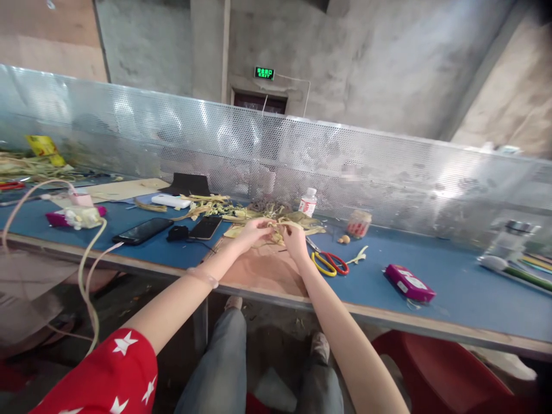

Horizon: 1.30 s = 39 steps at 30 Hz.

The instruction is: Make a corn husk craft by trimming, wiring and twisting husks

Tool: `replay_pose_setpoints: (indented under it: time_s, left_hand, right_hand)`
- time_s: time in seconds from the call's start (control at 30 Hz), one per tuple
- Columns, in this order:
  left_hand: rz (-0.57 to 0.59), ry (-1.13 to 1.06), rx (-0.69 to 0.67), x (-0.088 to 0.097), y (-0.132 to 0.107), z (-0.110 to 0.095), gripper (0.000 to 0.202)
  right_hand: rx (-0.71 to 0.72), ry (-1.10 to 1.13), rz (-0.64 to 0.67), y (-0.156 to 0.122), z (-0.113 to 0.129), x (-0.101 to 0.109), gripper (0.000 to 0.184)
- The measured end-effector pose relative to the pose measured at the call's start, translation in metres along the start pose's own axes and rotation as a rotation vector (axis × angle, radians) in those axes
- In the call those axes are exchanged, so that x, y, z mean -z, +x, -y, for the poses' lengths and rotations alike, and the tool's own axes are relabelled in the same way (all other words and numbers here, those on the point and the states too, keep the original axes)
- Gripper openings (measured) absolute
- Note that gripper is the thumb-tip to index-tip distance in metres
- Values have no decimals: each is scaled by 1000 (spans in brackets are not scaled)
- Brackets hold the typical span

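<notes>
Both my hands meet over a brown board (263,273) at the table's front. My left hand (255,233) is closed, its fingertips pinching a pale dried husk strip (276,230). From the other side my right hand (293,237) grips the same husk material, thumb and fingers pressed together. The exact shape of the piece is partly hidden by my fingers. Behind my hands lies a heap of dried husks (211,206) with darker stringy fibres (269,207). Scissors with one yellow and one red handle (330,263) lie just right of my right hand.
A white-capped bottle (307,202) and a jar (359,223) stand behind. Phones (144,230) and a power strip with cables (75,215) lie left. A purple box (409,283) and a clear bottle (511,244) are right. A perforated metal screen (388,172) borders the table; a red stool (435,368) stands below.
</notes>
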<state>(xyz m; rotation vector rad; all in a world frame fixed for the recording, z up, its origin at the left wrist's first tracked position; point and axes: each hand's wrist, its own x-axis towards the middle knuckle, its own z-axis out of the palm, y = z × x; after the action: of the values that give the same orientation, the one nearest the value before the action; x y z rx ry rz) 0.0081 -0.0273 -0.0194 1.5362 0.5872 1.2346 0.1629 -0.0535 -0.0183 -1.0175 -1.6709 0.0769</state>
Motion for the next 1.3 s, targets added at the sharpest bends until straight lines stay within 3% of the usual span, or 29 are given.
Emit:
replay_pose_setpoints:
  time_s: [0.17,0.3,0.43,0.53,0.63,0.73,0.87,1.07,1.3]
  left_hand:
    - [-31,17,6,2,4,4,39]
    - [-100,-92,47,1,6,4,35]
    - [-171,-185,72,1,7,1,27]
    - [-206,-223,88,4,9,0,22]
    - [-215,-264,102,8,11,0,15]
    - [-225,-292,108,12,13,1,8]
    - [-241,-310,112,15,15,3,6]
    - [-211,-281,124,16,15,6,7]
    - [-90,-221,136,7,9,6,16]
  right_hand:
    - [-78,69,-5,1,-2,0,25]
    - [-150,126,-49,1,-2,-1,27]
    - [-222,349,-74,-1,4,2,21]
    - [-217,506,64,-2,11,6,15]
    - [-167,547,214,-2,14,11,25]
    - [-125,521,281,-1,15,12,37]
    - [-101,507,325,-1,14,11,38]
    - [-3,385,261,0,9,7,28]
    - [21,243,62,4,3,5,13]
